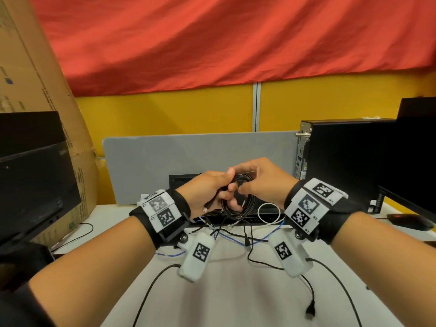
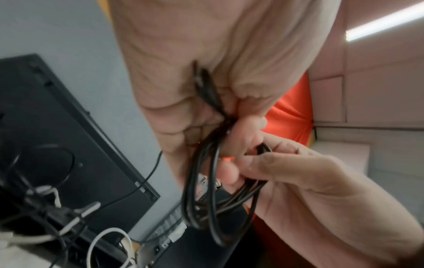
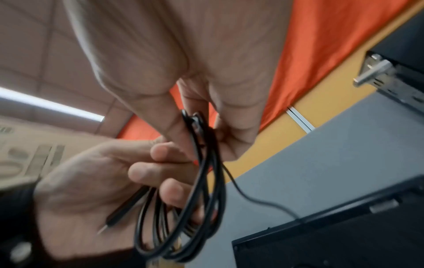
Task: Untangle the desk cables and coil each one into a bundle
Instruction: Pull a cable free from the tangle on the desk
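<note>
Coiling one black cable (image 1: 238, 204) above the desk (image 1: 224, 291), both hands curled on its loops.

Left hand (image 1: 207, 192) clamped the bundle w/ plug end; right hand (image 1: 264, 182) pinched the top. Next, judging: tuck the tail. Counted: 1 coil; approx. several loose cables (image 1: 236, 234) below, exact no. unclear.

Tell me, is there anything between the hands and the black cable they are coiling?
Nothing visible does. The left hand and the right hand both grip the black cable coil directly, above the other cables still lying tangled on the desk.
</note>
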{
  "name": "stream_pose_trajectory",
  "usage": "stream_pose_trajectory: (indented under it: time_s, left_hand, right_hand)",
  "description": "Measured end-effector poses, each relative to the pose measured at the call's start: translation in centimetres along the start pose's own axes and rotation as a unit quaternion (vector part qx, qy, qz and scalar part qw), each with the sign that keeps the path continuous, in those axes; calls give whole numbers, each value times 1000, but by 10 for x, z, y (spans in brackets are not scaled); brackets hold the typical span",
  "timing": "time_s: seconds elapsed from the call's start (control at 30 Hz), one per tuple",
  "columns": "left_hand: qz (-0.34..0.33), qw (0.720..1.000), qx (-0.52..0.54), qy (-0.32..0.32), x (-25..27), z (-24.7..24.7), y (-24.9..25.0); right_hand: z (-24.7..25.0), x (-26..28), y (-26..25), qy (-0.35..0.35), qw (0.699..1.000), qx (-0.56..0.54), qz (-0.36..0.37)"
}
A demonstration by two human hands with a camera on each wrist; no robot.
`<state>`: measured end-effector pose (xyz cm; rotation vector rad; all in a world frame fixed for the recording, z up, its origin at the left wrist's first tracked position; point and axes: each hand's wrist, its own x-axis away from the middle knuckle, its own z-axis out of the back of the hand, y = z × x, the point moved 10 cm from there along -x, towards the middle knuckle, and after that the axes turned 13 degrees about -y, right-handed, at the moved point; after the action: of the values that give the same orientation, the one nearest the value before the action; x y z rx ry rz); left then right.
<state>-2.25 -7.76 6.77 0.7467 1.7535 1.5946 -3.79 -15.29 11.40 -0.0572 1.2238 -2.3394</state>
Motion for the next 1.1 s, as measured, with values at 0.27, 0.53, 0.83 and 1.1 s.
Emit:
stream_pose_trajectory:
  time_s: [0.27,0.53,0.83,1.1]
  left_hand:
    - [-30,973,-187,130,6,8,7]
    - [-92,978,-83,167,6,5,2]
    - [-98,972,-118,176,12,19,-6]
    - [-100,956,-173,213,18,32,-10]
  right_hand:
    - [5,1,0,104,958,262,-42]
    - [12,10,0,189,933,305,5]
    - [10,18,31,193,978,45,68]
    - [-5,20,64,166,968,-186,-15]
